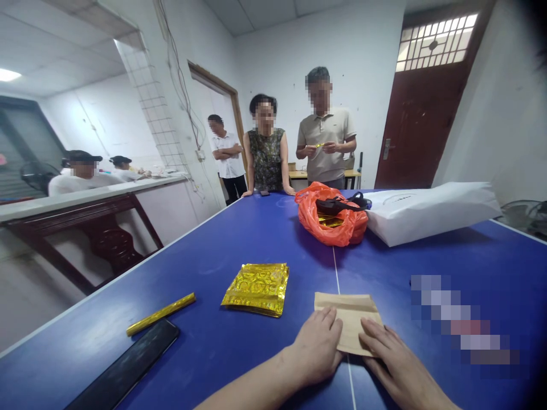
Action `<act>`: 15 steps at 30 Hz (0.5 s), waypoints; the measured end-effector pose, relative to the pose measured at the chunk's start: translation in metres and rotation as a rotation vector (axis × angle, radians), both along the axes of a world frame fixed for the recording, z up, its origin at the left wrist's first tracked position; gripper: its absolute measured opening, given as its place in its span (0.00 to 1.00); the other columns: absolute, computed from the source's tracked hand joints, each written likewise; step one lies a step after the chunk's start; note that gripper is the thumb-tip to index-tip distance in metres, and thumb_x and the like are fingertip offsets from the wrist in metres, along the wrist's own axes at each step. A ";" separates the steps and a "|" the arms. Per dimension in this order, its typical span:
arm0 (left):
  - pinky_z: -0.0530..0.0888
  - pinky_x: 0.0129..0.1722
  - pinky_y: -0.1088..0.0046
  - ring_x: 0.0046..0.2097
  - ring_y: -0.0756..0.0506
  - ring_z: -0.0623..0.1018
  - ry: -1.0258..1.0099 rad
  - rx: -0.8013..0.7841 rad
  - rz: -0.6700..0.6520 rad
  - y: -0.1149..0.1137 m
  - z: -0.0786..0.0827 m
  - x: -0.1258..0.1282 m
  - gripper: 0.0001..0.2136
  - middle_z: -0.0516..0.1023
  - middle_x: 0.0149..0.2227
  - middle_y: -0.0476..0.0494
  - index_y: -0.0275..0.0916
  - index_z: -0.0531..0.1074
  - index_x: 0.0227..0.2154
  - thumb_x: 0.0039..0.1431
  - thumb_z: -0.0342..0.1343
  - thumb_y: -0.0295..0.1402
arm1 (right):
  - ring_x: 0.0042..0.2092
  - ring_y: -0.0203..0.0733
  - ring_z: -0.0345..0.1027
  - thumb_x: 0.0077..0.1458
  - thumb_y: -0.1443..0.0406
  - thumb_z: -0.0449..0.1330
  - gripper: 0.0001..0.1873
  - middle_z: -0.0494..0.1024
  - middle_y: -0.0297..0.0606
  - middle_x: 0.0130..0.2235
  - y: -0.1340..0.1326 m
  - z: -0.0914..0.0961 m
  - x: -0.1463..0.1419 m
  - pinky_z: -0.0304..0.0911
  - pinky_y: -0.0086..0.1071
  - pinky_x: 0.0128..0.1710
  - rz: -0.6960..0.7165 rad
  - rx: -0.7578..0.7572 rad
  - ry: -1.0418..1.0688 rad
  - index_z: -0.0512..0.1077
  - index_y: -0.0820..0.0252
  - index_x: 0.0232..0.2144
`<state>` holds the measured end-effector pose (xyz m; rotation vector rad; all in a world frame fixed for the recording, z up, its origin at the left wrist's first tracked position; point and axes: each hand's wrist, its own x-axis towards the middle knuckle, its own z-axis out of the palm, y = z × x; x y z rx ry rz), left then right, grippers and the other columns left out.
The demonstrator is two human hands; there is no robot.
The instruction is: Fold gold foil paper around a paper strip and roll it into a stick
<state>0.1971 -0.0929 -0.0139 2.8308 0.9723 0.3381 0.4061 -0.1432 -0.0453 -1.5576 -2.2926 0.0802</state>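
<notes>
A tan, squarish paper sheet [352, 327] with a crease near its far edge lies low over the blue table between my hands. My left hand [318, 341] covers its near left side, fingers bent over the top and thumb at the lower edge. On the opposite side, my right hand [391, 353] grips the sheet's right edge, with its thumb by the near corner. Ahead and to the left sits a stack of shiny gold foil paper sheets [258, 289]. A thin rolled gold foil tube [161, 314] lies farther left, beside a black phone [128, 364].
A red plastic bag [331, 216] holding gold sheets and a black strap stands toward the back, touching a large white bag [431, 210]. A blurred-out object [464, 324] lies at right. Two people stand behind the blue table [205, 245]; one handles a small gold piece.
</notes>
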 end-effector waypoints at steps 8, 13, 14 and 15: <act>0.51 0.59 0.58 0.61 0.39 0.50 0.004 -0.037 0.004 0.009 -0.009 -0.003 0.24 0.51 0.60 0.31 0.30 0.53 0.57 0.58 0.43 0.34 | 0.59 0.48 0.49 0.59 0.56 0.44 0.22 0.58 0.41 0.58 0.002 0.003 -0.005 0.47 0.51 0.56 -0.058 -0.078 -0.104 0.63 0.52 0.53; 0.49 0.59 0.59 0.62 0.38 0.48 -0.004 -0.065 -0.007 0.013 -0.010 -0.005 0.26 0.49 0.61 0.31 0.29 0.52 0.57 0.59 0.43 0.38 | 0.58 0.50 0.50 0.57 0.59 0.48 0.21 0.59 0.42 0.58 0.005 0.002 -0.004 0.49 0.54 0.54 -0.057 -0.076 -0.113 0.64 0.52 0.52; 0.49 0.59 0.59 0.62 0.39 0.48 -0.006 -0.068 -0.010 0.013 -0.011 -0.005 0.27 0.49 0.61 0.32 0.29 0.51 0.58 0.58 0.43 0.39 | 0.58 0.50 0.51 0.56 0.60 0.48 0.21 0.60 0.43 0.58 0.006 0.002 -0.004 0.49 0.55 0.54 -0.060 -0.076 -0.120 0.64 0.52 0.52; 0.49 0.59 0.59 0.62 0.39 0.48 -0.007 -0.070 -0.011 0.014 -0.011 -0.006 0.27 0.49 0.61 0.32 0.29 0.51 0.58 0.58 0.43 0.39 | 0.58 0.51 0.52 0.56 0.61 0.49 0.21 0.60 0.43 0.57 0.007 0.003 -0.005 0.50 0.55 0.54 -0.059 -0.077 -0.128 0.65 0.52 0.52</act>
